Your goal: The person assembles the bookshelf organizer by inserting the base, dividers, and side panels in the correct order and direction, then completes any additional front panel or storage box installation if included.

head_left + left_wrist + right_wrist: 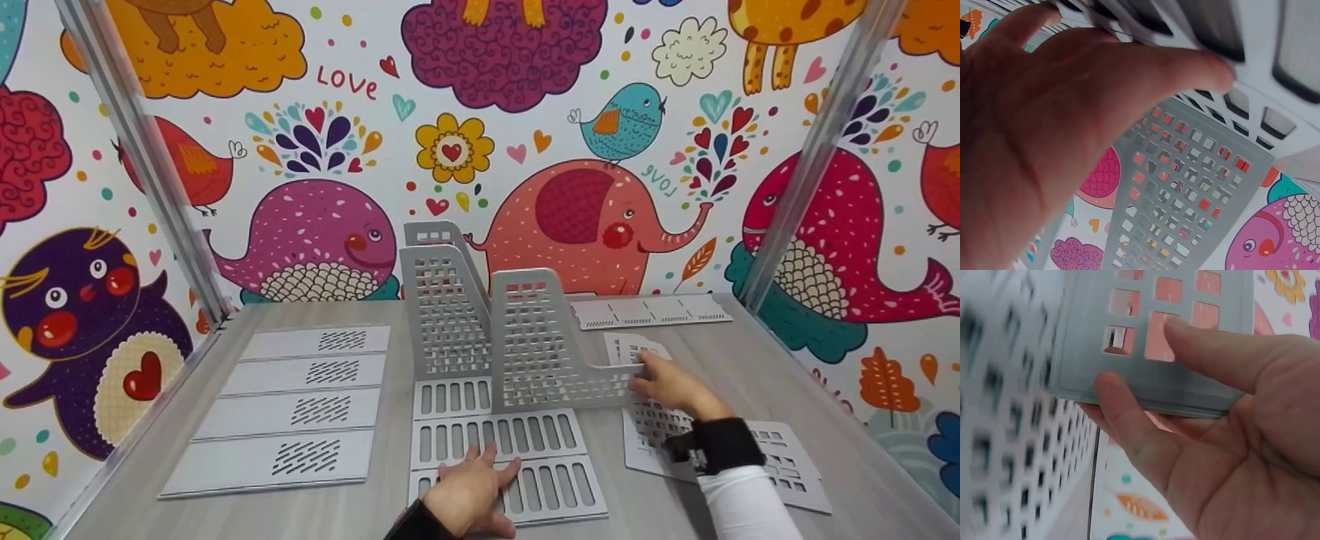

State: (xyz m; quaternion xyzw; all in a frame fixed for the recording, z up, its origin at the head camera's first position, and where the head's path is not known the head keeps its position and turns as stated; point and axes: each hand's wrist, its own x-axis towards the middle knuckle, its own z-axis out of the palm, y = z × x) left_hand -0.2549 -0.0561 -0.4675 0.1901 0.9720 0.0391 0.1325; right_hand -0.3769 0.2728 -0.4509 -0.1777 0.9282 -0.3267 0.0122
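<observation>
A slotted grey base panel [491, 442] lies on the tabletop. My left hand [472, 491] rests on its near section with fingers spread, and in the left wrist view the fingertips touch its slotted face. Perforated side panels stand upright at the base's far part, one front panel [532, 337] and others [450, 315] behind it to the left. My right hand [679, 386] grips the low right end of the front side panel; the right wrist view shows thumb and fingers on either side of that perforated panel [1157, 377]. The panel's lower joint with the base is not clear.
At left lies a flat folded panel [337, 390] with slanted slots. Several loose perforated panels [780, 450] lie at right, partly under my right forearm. A long white panel [652, 311] lies at the back right. Printed walls and metal posts [825, 150] bound the table.
</observation>
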